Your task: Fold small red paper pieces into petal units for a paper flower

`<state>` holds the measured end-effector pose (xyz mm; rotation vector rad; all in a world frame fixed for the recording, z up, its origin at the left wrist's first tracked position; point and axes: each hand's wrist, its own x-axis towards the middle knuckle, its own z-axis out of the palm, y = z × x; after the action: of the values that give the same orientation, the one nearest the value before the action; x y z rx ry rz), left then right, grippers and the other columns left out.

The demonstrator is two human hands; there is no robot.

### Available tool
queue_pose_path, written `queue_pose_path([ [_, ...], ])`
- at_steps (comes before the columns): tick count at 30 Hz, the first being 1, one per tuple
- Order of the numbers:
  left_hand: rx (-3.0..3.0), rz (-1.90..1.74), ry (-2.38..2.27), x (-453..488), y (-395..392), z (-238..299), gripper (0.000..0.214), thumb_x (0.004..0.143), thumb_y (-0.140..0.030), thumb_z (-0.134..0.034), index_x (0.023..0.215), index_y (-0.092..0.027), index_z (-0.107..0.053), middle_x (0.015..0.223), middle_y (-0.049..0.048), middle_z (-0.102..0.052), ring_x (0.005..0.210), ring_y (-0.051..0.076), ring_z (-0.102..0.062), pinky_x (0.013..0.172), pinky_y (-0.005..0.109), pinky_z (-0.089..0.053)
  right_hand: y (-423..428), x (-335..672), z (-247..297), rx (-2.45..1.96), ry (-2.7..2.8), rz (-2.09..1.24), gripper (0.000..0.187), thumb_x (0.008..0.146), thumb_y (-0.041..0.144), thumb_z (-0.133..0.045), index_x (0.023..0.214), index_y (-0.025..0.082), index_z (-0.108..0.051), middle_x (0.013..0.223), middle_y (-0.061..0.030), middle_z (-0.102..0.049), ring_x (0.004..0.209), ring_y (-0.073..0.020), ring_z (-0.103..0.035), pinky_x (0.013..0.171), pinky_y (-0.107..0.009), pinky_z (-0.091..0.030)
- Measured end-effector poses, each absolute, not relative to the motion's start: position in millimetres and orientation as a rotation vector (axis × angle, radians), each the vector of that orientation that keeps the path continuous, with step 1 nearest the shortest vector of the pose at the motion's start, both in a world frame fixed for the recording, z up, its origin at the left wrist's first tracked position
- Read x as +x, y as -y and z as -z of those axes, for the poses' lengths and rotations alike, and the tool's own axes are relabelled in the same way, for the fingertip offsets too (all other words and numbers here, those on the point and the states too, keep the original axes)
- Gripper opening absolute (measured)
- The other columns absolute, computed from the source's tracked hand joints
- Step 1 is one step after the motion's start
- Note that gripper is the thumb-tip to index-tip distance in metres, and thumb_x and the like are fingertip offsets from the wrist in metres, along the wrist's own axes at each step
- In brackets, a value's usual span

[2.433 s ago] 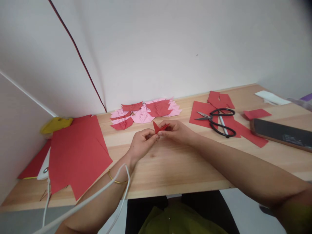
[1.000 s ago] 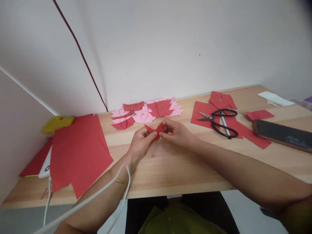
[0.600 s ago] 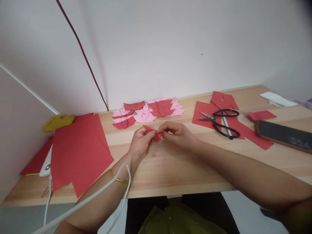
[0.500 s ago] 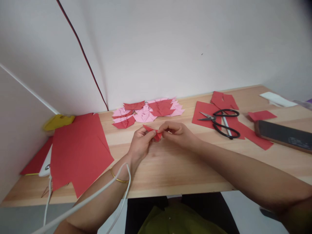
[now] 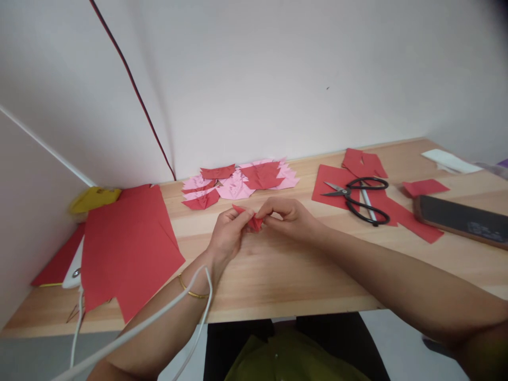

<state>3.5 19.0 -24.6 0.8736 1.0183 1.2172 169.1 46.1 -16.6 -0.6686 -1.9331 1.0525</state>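
Note:
Between my hands, a little above the table, is a small piece of folded red paper (image 5: 255, 222). My left hand (image 5: 230, 228) is closed on its left part, with the thumb pressed on top. The fingertips of my right hand (image 5: 283, 214) pinch its right edge. Parts of the paper are hidden behind the fingers. Just beyond my hands, by the wall, lie several folded pink pieces (image 5: 235, 189) and folded red pieces (image 5: 262, 174), some overlapping.
On the right, black-handled scissors (image 5: 344, 192) and a white pen-like stick (image 5: 368, 203) lie on red paper scraps (image 5: 327, 182), near a dark oblong device (image 5: 464, 217). Large red sheets (image 5: 127, 248) and a yellow item (image 5: 97, 198) are at left. A white cable (image 5: 138, 330) crosses my left forearm.
Both hands keep nearly the same place. The folded red paper has tilted slightly between my fingers, and the right fingertips have shifted a little on its edge.

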Motion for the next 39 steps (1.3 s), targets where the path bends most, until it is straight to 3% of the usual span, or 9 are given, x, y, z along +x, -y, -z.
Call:
queue_pose_path([
  [3, 0.904, -1.218, -1.063, 3, -20, 26, 0.019, 0.067, -0.028, -0.072, 0.062, -0.013, -0.063, 0.055, 0.0021, -0.063, 0.056, 0.012, -0.058, 0.059, 0.024, -0.045, -48, 171, 19, -0.606, 1.964, -0.989, 0.018, 0.076, 0.009, -0.053, 0.079, 0.018, -0.067, 0.078, -0.0034, -0.069, 0.074, -0.0138, -0.063, 0.071, -0.027, -0.048],
  [8, 0.976, -1.244, -1.121, 0, -22, 28, 0.019, 0.068, -0.030, -0.072, 0.066, -0.013, -0.064, 0.062, 0.0017, -0.064, 0.059, 0.011, -0.057, 0.061, 0.024, -0.044, -52, 177, 14, -0.693, 1.878, -1.177, 0.016, 0.082, 0.020, -0.052, 0.092, 0.017, -0.064, 0.086, -0.0045, -0.066, 0.078, -0.0139, -0.061, 0.072, -0.028, -0.047],
  [13, 1.118, -1.185, -1.193, -4, -23, 28, 0.020, 0.071, -0.031, -0.070, 0.068, -0.013, -0.064, 0.064, 0.0018, -0.064, 0.062, 0.012, -0.056, 0.064, 0.025, -0.044, -54, 179, 9, -0.965, 1.935, -1.202, 0.025, 0.086, 0.035, -0.051, 0.076, 0.015, -0.061, 0.069, -0.0011, -0.056, 0.064, -0.0113, -0.051, 0.060, -0.024, -0.040],
  [19, 1.284, -1.046, -1.160, -5, -21, 26, 0.023, 0.075, -0.035, -0.066, 0.067, -0.014, -0.062, 0.062, 0.0018, -0.062, 0.062, 0.012, -0.056, 0.063, 0.025, -0.042, -51, 179, 12, -0.926, 2.097, -1.290, 0.030, 0.086, 0.041, -0.048, 0.073, 0.015, -0.057, 0.063, 0.0026, -0.046, 0.056, -0.0082, -0.038, 0.052, -0.022, -0.029],
  [29, 1.348, -0.999, -1.215, -4, -20, 25, 0.026, 0.075, -0.039, -0.065, 0.067, -0.014, -0.060, 0.060, -0.0002, -0.057, 0.057, 0.009, -0.049, 0.057, 0.023, -0.037, -53, 181, 10, -0.871, 2.283, -1.180, 0.029, 0.089, 0.036, -0.041, 0.073, 0.015, -0.054, 0.065, 0.0023, -0.044, 0.060, -0.0100, -0.041, 0.057, -0.023, -0.032],
  [34, 1.298, -0.993, -1.239, -5, -21, 23, 0.029, 0.074, -0.040, -0.067, 0.066, -0.013, -0.060, 0.061, 0.0009, -0.059, 0.057, 0.010, -0.051, 0.056, 0.023, -0.038, -53, 181, 13, -0.881, 2.247, -1.186, 0.030, 0.090, 0.039, -0.043, 0.081, 0.015, -0.059, 0.070, 0.0000, -0.054, 0.062, -0.0107, -0.045, 0.058, -0.023, -0.034],
  [39, 1.057, -1.036, -1.040, -2, -21, 26, 0.030, 0.068, -0.038, -0.074, 0.081, -0.013, -0.064, 0.076, 0.0034, -0.067, 0.067, 0.013, -0.060, 0.067, 0.027, -0.048, -55, 179, 20, -0.815, 2.067, -1.242, 0.025, 0.087, 0.037, -0.049, 0.080, 0.015, -0.058, 0.075, -0.0030, -0.062, 0.067, -0.0120, -0.052, 0.061, -0.023, -0.039],
])
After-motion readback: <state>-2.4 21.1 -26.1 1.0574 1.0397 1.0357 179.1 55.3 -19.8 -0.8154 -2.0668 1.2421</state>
